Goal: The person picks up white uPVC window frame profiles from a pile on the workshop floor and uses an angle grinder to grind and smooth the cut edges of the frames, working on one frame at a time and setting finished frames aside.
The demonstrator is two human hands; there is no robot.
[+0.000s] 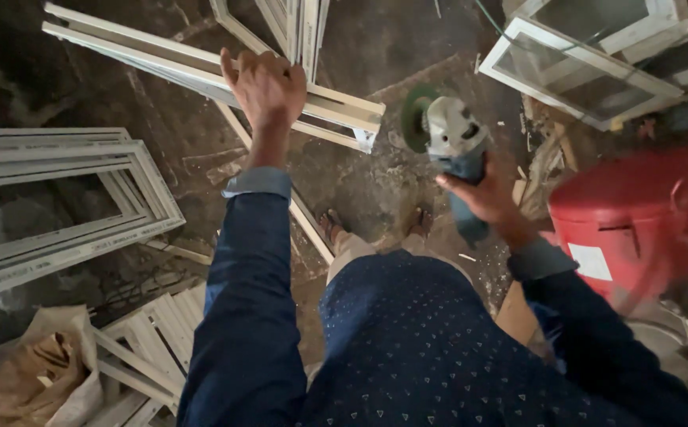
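The left hand [265,85] is reaching forward and gripping the long cream-white plastic window-frame profile [201,75], fingers curled over its top edge near the middle of its length. The profile is lying tilted across the dusty dark concrete floor [375,39], running from the upper left toward the centre, where its cut end is showing. The right hand [482,196] is clenching the blue body of a grey-headed angle grinder with a green disc [442,130], holding it just beside that cut end, apart from it. White rectangular window frames [67,205] are leaning at the left edge, another glazed frame [581,63] is lying at the upper right, and a red metal drum [636,217] is standing at the right.
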